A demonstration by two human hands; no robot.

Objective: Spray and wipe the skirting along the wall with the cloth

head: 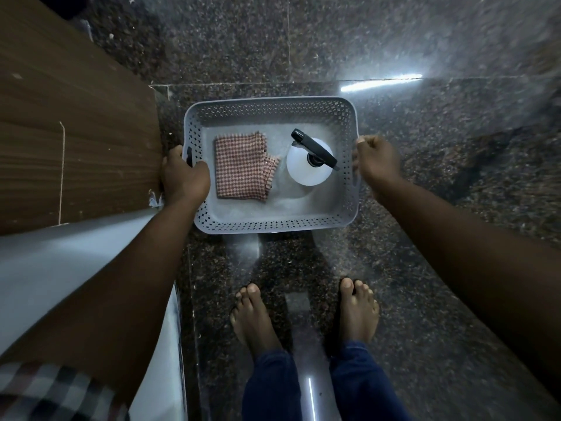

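1. A grey perforated basket (pixel 273 100) sits in the middle of the view, over a dark speckled stone floor (pixel 425 208). Whether it rests on the floor or is held above it cannot be told.
2. The left hand (pixel 183 177) grips the basket's left end at the handle slot, with the thumb hooked over the rim into the basket.
3. The right hand (pixel 378 162) is at the basket's right rim with its fingers curled. It is blurred, and it cannot be told whether it actually holds the rim.
4. The cloth (pixel 241 165), red-and-white checked and folded, lies flat on the left half of the basket's bottom.
5. The spray bottle (pixel 299 173), white with a black trigger head, stands upright in the right half, just beside the cloth. Its nozzle points far-left.
6. Two bare feet, the left foot (pixel 253 317) and the right foot (pixel 358 311), stand on the floor near the basket's near side, below blue trouser legs (pixel 273 387).
7. A brown wooden panel (pixel 76 132) fills the far left, and a white wall (pixel 60 262) runs along the near left.
8. A checked sleeve (pixel 45 393) shows at the near-left corner.
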